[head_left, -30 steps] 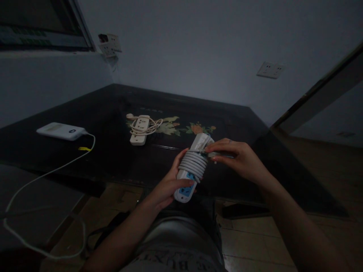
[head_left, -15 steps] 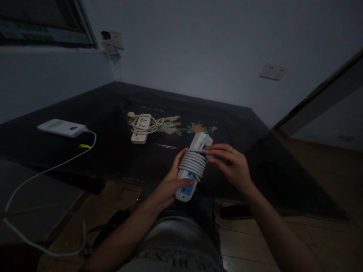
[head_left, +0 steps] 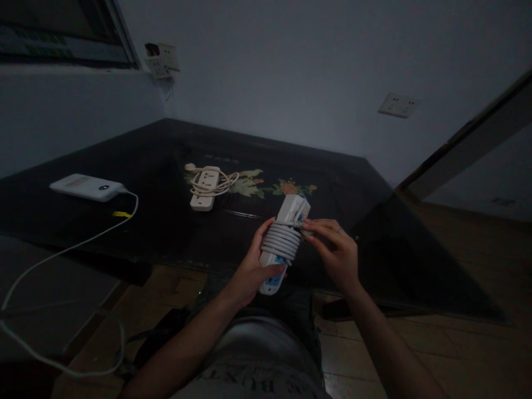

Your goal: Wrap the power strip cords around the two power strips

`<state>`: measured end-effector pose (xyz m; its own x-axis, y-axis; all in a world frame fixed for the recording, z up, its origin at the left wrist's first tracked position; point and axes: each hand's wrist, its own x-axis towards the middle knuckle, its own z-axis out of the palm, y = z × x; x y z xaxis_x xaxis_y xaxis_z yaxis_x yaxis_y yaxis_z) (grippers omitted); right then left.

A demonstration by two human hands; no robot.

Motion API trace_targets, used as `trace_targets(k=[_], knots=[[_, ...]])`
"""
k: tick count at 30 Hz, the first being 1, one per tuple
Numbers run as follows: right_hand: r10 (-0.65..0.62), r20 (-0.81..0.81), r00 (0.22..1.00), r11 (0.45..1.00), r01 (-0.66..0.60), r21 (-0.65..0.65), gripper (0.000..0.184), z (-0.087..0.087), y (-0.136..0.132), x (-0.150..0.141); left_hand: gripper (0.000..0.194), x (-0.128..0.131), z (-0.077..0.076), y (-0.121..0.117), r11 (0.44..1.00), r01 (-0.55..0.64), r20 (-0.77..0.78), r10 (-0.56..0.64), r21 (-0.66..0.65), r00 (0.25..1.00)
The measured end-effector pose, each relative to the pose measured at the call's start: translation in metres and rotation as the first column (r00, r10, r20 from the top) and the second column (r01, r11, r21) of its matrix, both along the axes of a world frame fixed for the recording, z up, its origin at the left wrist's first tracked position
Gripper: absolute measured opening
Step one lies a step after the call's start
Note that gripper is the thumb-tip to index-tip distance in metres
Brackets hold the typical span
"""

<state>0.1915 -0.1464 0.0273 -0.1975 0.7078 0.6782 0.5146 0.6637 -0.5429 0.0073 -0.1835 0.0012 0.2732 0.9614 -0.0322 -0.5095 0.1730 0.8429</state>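
- Here's the change: my right hand (head_left: 341, 255) swings in lower and closer to the strip (head_left: 286, 209) than it was a second ago, the wrist dropping and the forearm now steeper.
- Its fingertips hardly shift, though: they're pinched at the top of the wound cord (head_left: 281, 242), on the strip's right side. Just what sits between finger and thumb is too dark to make out in full, and I can't tell where the plug is.
- Over to my left hand (head_left: 249, 277), and it's holding steady, wrapped round the strip from the left, thumb pressed across the blue sockets at the lower end. Most of its fingers are hidden behind.
- So the strip stays put, tilted with its top end away from me and to the right, in front of my body near the front edge of the surface (head_left: 166, 233).
- The loops match the earlier views: snug, side by side round the middle, none slipping. By my reading the winding is mostly done, and the loose bit by my right fingertips is where the work is.
- No change further off: the second strip (head_left: 203, 202) lies on the surface under its own loosely looped cord, and at the left sits the white device (head_left: 87, 188), its cable (head_left: 75, 244) running past a yellow tag (head_left: 122, 214) and off the edge.
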Motion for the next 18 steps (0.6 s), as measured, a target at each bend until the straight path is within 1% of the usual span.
trace_targets(k=[2,5,10,12,18], knots=[[-0.020,0.030,0.999,0.999,0.019,0.037,0.021,-0.003,-0.002,0.000,0.092,0.000,-0.001,0.000,1.000,-0.002,-0.021,0.003,0.022,1.000],[-0.080,0.078,0.994,0.989,0.069,0.127,0.024,-0.008,-0.003,0.000,0.092,0.000,-0.004,0.001,0.998,0.000,-0.057,0.004,0.061,0.998],[-0.142,0.080,0.987,0.960,0.117,0.253,0.023,-0.014,-0.004,-0.004,0.087,0.001,-0.007,0.004,0.980,-0.065,-0.161,0.096,0.191,0.982],[-0.154,0.067,0.986,0.954,0.131,0.268,0.023,-0.014,-0.004,-0.006,0.085,0.001,-0.008,0.004,0.972,-0.075,-0.183,0.117,0.223,0.976],[-0.178,0.044,0.983,0.954,0.161,0.255,0.023,-0.019,-0.009,-0.009,0.081,0.003,-0.008,0.005,0.958,-0.085,-0.199,0.142,0.273,0.970]])
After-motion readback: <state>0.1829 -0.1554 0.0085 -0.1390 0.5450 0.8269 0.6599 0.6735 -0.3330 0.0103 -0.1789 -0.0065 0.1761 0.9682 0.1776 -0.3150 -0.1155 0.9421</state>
